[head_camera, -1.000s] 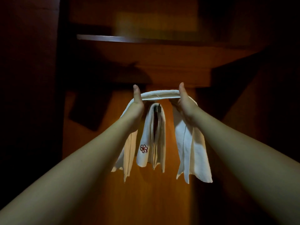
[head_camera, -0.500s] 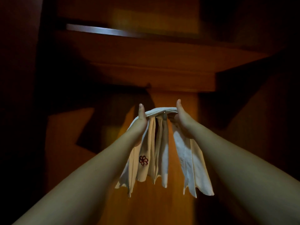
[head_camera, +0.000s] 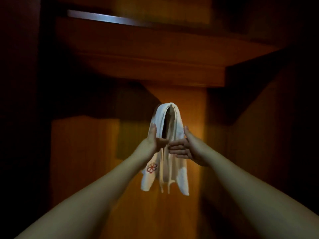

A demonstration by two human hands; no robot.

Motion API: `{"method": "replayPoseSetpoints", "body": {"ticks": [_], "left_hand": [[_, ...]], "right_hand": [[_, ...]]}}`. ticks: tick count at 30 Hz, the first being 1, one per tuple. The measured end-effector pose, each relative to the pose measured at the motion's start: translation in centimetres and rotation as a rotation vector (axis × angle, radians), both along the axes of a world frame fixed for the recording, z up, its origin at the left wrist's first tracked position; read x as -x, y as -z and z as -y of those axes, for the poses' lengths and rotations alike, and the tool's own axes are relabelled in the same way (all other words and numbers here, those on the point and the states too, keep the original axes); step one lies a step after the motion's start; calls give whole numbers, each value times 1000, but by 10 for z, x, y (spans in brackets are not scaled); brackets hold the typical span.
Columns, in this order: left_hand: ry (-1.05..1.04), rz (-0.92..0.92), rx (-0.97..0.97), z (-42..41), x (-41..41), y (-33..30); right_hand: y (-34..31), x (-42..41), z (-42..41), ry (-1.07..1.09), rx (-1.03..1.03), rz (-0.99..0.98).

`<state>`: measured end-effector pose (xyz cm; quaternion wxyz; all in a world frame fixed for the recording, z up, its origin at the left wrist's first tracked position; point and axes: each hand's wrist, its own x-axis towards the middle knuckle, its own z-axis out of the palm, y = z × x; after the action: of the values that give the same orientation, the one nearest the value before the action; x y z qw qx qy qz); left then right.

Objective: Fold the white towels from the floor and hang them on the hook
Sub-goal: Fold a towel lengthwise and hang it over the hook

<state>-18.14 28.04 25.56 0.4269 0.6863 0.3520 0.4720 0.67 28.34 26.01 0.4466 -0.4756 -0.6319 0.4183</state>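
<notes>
White towels [head_camera: 161,118] hang draped over a small metal hook [head_camera: 170,105] on the wooden wall, their ends falling down to about chest height. One hanging layer carries a red flower mark [head_camera: 151,167]. My left hand [head_camera: 154,141] lies flat against the left side of the hanging cloth, fingers straight, thumb up. On the right side my right hand [head_camera: 185,148] does the same, fingers stretched toward the left hand. The two hands press the towels between them below the hook. Most of the hook is hidden under the cloth.
A wooden wall panel [head_camera: 193,107] stands right behind the towels. Overhead, a wooden shelf or beam [head_camera: 155,49] juts out with a pale metal strip [head_camera: 107,18] above it. Both sides of the scene are very dark.
The top fold, held stretched between both hands before, now rests on the hook. Both hands have let go of it, dropped lower and flattened against the sides of the hanging towels.
</notes>
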Motion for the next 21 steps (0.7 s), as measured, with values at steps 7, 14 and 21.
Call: {"method": "replayPoseSetpoints", "body": {"ticks": [7,14,21], "left_hand": [[-205,172,63,35,17,42],[-333,-137,89,75,20,70],[-165,-802,-239,109,33,112]], "right_hand": [[20,-4,41,222,-225,231],[51,-3,88,311,-271,683],[103,-15,176,397,-20,971]]}}
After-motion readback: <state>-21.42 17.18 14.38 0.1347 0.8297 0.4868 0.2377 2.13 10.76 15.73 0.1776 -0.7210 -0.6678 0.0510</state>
